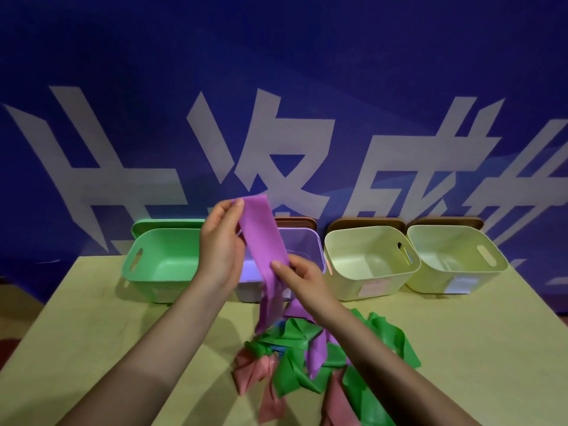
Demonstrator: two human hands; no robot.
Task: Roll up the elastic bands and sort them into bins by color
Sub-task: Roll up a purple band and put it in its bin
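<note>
A person's two bare hands hold a purple elastic band (pixel 261 238) stretched above a yellowish desk (pixel 92 327). The left hand (pixel 221 241) is raised, its grip pinched on the band's upper end between thumb and fingertips. The right hand (pixel 302 278) is lower and nearer the camera, its thumb and fingers closed on the band partway down its length. Between the two hands the flat strip runs on a steep diagonal, its long axis sloping from upper left, at the raised hand, down and to the right. Below the right hand the band's free length hangs nearly straight down, its lower end reaching a loose pile of bands (pixel 307 358) on the desk.

The pile lies near the front edge, mostly under the right forearm. Green strips make up most of it, with pink ones at its near side, another purple strip across the middle and a small patch of blue showing through.

Four open bins stand in a row along the far edge of the desk: a green bin (pixel 159 265) at left, a lilac bin (pixel 310 241) partly hidden behind the hands and the held band, then two pale yellow bins (pixel 368 265) (pixel 455 262) to the right. Behind them hangs a blue backdrop (pixel 276 56) with large white characters.
</note>
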